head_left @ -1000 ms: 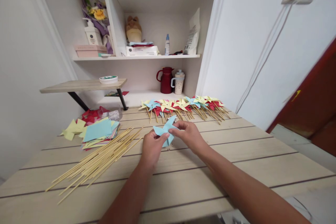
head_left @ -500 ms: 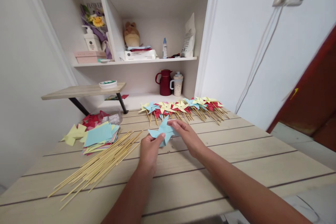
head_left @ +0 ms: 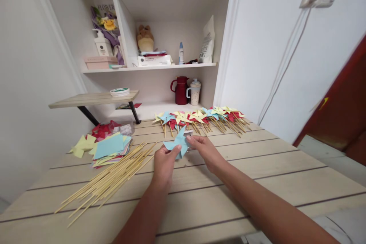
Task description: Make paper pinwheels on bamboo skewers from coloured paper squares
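At the centre of the frame both hands hold a light-blue folded paper pinwheel [head_left: 177, 144] just above the pale wooden plank surface [head_left: 257, 167]. The left hand [head_left: 164, 164] has its grip pinched on the pinwheel's lower edge; the right hand [head_left: 204, 148] has fingertips closed on its right side. Left of the hands lies a loose bundle of thin bamboo sticks [head_left: 108, 179], fanned toward the lower left. Beyond it, at middle left, sits a stack of blue, yellow and red paper squares [head_left: 107, 146]. Behind the hands, a row of finished yellow, red and blue pinwheels on sticks [head_left: 200, 118] lines the surface's far edge. A dark red jug [head_left: 180, 90] and a white speckled mug [head_left: 195, 91] stand on the low shelf behind.
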